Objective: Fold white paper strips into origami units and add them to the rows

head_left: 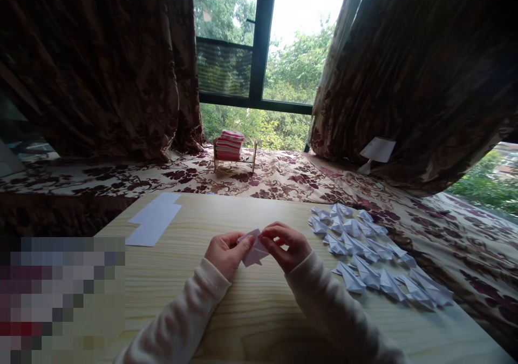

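Above the middle of the wooden table, a small piece of folded white paper (254,253) is held between both hands. My left hand (227,251) pinches its left side, thumb on top. At its upper right corner, my right hand (286,243) grips the edge between thumb and fingertips. The paper has pointed corners and several creases; parts of it are hidden by my fingers. To the right lie several folded white paper pieces (364,240) in loose rows. White paper sheets (156,221) rest flat at the table's far left, partly overlapping.
The light wooden table (226,218) meets a ledge (283,177) covered in floral cloth. On the ledge stand a small wooden rack (234,161) with folded red-and-white cloths (229,145) and a small lamp (377,149). Dark curtains (133,72) flank the window. The lower left corner is pixelated.
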Tool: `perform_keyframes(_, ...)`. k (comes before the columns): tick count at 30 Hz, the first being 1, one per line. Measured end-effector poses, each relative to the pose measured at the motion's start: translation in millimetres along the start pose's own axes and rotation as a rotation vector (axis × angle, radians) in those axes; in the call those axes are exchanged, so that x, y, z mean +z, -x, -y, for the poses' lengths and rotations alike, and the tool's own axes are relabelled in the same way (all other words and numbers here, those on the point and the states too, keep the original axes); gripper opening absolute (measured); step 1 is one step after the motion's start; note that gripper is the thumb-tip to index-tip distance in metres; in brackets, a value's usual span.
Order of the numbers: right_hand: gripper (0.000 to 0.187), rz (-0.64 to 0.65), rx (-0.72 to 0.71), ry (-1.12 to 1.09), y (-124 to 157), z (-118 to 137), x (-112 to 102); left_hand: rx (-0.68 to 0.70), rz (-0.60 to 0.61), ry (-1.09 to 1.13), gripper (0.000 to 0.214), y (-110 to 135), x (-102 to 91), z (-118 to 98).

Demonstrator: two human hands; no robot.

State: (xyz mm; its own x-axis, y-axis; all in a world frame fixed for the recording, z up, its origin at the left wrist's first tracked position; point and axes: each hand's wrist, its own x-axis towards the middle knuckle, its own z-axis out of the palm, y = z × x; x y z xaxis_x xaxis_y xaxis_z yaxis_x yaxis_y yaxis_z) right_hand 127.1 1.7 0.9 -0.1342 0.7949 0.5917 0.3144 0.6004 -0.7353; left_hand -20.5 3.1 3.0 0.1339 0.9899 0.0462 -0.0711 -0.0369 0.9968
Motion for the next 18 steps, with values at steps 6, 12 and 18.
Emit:
perform_keyframes(6,0.007,-0.010,-0.046,0.062,-1.6,0.2,-1.2,-0.013,0.014,0.030,0.026,3.1,3.1,-3.7)
perform_keyframes(12,0.007,-0.049,-0.061,0.076,-1.7,2.0,-1.8,-0.004,0.031,0.050,0.024,3.6,4.1,-4.0)
perform_keyframes(18,0.005,-0.066,0.072,0.020,1.3,-0.8,2.5,0.011,0.038,0.011,0.025,4.9,4.2,-5.7)
